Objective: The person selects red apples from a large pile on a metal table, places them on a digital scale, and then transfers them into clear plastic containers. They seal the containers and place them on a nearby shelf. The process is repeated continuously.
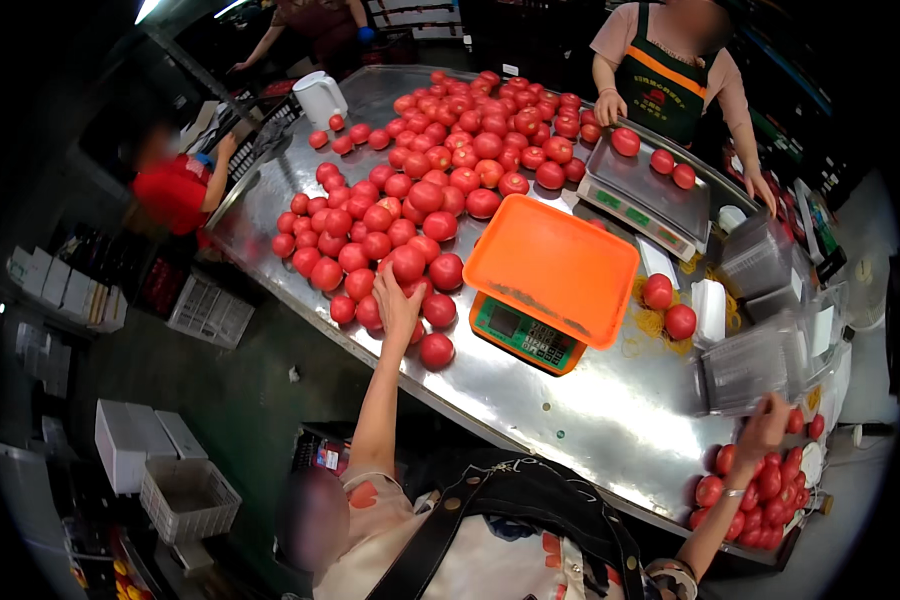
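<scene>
My left hand (pixel 398 301) reaches into a spread of red tomatoes on the metal table, its fingers curled around a large tomato (pixel 407 262). More tomatoes touch it on all sides. Far to the right, my right hand (pixel 765 429) has its fingers on the near edge of a clear plastic container (pixel 754 367), which looks slightly blurred. Below that wrist lies a heap of redder, longer tomatoes (pixel 771 495) at the table corner. Between my hands stands a scale (pixel 529 334) with a bare orange tray (pixel 551 266).
A second scale (pixel 645 191) bears several tomatoes, with a co-worker in an apron (pixel 658 90) behind it. Rubber bands (pixel 649 322), two tomatoes (pixel 667 306) and stacked clear containers (pixel 757 251) lie on the right. A white jug (pixel 320 100) stands at the far corner of the metal table (pixel 480 397).
</scene>
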Tool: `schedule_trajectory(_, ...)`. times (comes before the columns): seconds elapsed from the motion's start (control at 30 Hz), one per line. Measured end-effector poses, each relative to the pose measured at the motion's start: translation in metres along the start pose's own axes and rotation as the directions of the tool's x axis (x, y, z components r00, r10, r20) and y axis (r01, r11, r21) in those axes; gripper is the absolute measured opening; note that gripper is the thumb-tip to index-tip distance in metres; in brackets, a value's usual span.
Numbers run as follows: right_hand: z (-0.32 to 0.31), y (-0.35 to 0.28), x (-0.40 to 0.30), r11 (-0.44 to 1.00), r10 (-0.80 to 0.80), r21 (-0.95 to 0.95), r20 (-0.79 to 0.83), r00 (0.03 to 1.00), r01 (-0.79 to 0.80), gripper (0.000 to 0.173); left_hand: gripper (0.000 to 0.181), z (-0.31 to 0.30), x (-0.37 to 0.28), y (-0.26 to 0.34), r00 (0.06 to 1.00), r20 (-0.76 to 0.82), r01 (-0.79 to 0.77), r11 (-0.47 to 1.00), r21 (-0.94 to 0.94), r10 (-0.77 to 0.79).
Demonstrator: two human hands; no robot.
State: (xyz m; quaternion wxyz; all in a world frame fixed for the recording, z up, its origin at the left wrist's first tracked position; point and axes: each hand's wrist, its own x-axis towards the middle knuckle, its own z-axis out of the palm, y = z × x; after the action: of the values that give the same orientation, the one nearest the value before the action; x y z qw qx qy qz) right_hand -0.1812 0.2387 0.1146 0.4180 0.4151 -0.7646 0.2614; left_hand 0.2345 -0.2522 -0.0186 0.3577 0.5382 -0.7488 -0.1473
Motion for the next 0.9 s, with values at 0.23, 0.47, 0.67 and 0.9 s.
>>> schedule_trajectory(0.23,0.026,-0.176,-0.136,0.921,0.206,0.084,0.726,0.657,-0.381,0.016,0.092,0.027,0.044,-0.012,0.991,0.124,0.050,0.998,0.027,-0.053)
schedule_trajectory(0.47,0.056,-0.249,-0.078,0.874,0.188,0.184,0.726,0.662,-0.450,0.031,0.101,0.018,0.050,-0.030,0.986,0.158,-0.032,0.990,-0.138,0.054)
schedule_trajectory(0.67,0.128,-0.358,-0.013,0.640,-0.034,0.586,0.667,0.744,-0.496,0.023,0.059,-0.005,0.103,-0.074,1.000,-0.018,0.015,0.944,-0.329,-0.022)
schedule_trajectory(0.9,0.173,-0.448,-0.002,0.536,-0.314,0.694,0.693,0.649,-0.481,0.024,0.078,-0.015,0.211,-0.149,0.991,0.129,-0.055,0.987,0.151,0.036)
